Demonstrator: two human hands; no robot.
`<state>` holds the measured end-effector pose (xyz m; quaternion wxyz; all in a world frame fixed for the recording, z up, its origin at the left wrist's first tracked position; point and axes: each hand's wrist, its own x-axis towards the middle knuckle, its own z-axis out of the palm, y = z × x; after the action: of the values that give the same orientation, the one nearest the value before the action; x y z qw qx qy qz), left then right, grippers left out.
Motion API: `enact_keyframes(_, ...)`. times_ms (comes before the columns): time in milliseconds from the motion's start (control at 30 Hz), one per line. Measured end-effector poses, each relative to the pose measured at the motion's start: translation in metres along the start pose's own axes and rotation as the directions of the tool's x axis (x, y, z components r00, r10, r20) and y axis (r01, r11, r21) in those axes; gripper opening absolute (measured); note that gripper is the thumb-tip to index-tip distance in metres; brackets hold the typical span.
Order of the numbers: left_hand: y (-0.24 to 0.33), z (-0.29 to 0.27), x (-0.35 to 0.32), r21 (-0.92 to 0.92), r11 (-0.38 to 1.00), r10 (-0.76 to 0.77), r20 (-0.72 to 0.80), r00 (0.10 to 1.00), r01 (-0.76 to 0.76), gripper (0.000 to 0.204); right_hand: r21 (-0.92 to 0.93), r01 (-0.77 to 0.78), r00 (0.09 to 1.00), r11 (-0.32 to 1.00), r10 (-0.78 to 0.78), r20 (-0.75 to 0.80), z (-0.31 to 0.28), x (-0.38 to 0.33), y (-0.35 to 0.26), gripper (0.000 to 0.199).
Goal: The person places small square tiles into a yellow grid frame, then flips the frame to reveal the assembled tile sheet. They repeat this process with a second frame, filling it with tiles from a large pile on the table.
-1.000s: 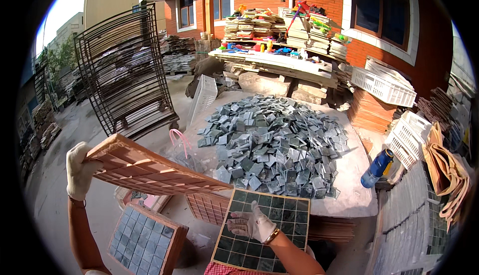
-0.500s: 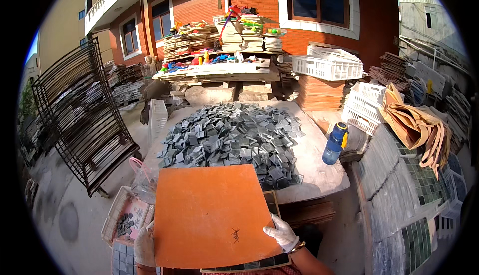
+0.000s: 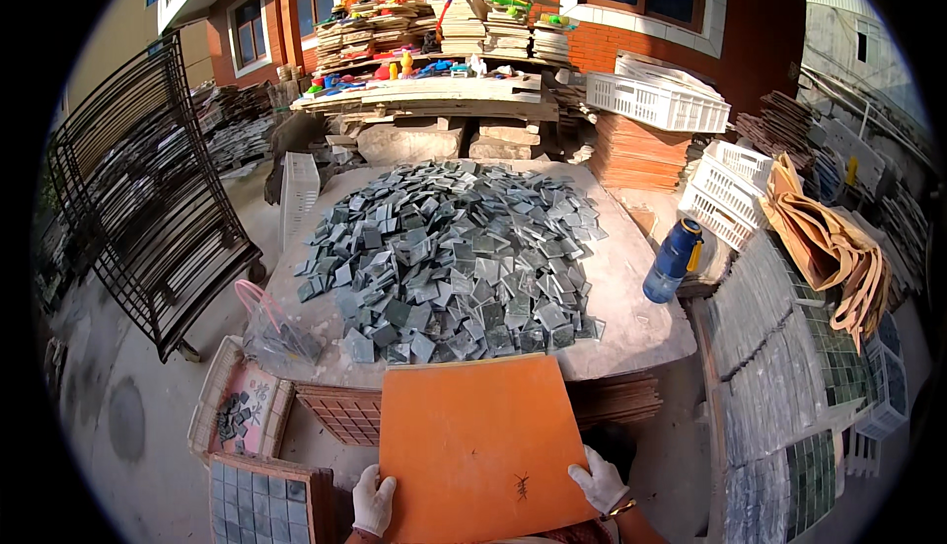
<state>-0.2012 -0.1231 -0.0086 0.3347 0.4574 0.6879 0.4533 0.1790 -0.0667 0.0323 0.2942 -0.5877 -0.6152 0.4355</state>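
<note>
A flat orange board (image 3: 473,435) with a dark handwritten mark lies in front of me, level with the near edge of the table. A thin tan edge shows along its far side. My left hand (image 3: 373,501), in a white glove, is closed on the board's left edge with the thumb on top. On the opposite edge my right hand (image 3: 599,482), also gloved, grips the board near its lower right corner. The fingers under the board are hidden. Just beyond it, a wide heap of small grey-green square tiles (image 3: 454,258) covers much of the pale table top (image 3: 631,337).
A blue bottle (image 3: 675,261) stands on the table's right side. At left are a clear bag (image 3: 281,337), a basket (image 3: 202,416) with loose tiles and a tiled panel (image 3: 258,505). Tiled sheets (image 3: 774,347) are stacked at right. A black metal rack (image 3: 148,199) stands far left.
The board has shifted right in view, and both hands with it; the tiled grid earlier seen beneath it is now covered. The view has tilted down, revealing more at the lower left.
</note>
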Motion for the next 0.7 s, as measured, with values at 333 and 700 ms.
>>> enact_keyframes(333, 0.023, 0.002, 0.022, 0.641, 0.767, 0.100, -0.078, 0.992, -0.027, 0.026, -0.612, 0.006, 0.981, 0.791, 0.113, 0.156, -0.007, 0.035, 0.005, 0.055)
enact_keyframes(700, -0.029, 0.013, 0.094, -0.437, 0.813, -0.166, 0.460, 0.872, 0.385, 0.042, 0.549, -0.353, 0.934, 0.758, 0.254, 0.250, 0.027, 0.085, 0.061, 0.041)
